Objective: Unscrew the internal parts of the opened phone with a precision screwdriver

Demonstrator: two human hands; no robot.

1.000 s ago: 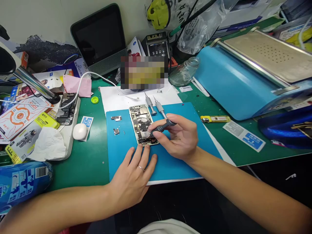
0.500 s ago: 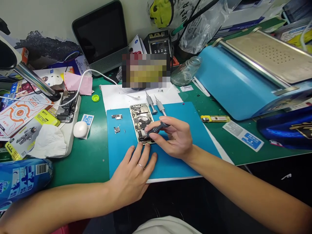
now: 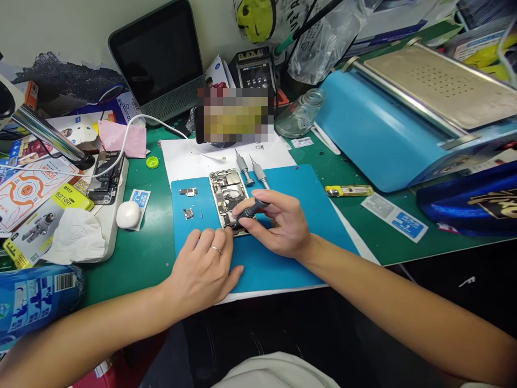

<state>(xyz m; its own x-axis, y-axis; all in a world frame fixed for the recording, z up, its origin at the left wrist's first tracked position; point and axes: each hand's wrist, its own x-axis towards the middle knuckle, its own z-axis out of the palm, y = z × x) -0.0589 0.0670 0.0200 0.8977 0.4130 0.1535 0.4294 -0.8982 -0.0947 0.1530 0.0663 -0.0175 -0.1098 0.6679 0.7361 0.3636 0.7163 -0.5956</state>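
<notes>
An opened phone [image 3: 226,186] lies upright on the blue mat [image 3: 278,269], its inner parts exposed. My right hand [image 3: 285,226] grips a dark-handled screwdriver [image 3: 251,209], tilted down toward the phone's lower end; its tip is hidden by the fingers. My left hand [image 3: 200,269] rests on the mat with bent fingers and the thumb apart, an index fingertip at the phone's bottom edge. Left of the phone lie a small metal part [image 3: 188,192] and another small part [image 3: 188,213] with tiny bits beside it. Two grey screwdrivers [image 3: 244,167] lie above the phone.
A white cable [image 3: 161,125] crosses the white paper [image 3: 181,159] behind the mat. On the right stand a blue machine [image 3: 363,129], a glass jar [image 3: 301,113] and a yellow cutter [image 3: 349,191]. Boxes, a white case [image 3: 128,215] and a blue package [image 3: 40,302] crowd the left.
My left hand has shifted left, its fingers curling in and the thumb moving apart. The right hand keeps the screwdriver at the phone's lower end. The whole view has shifted slightly.
</notes>
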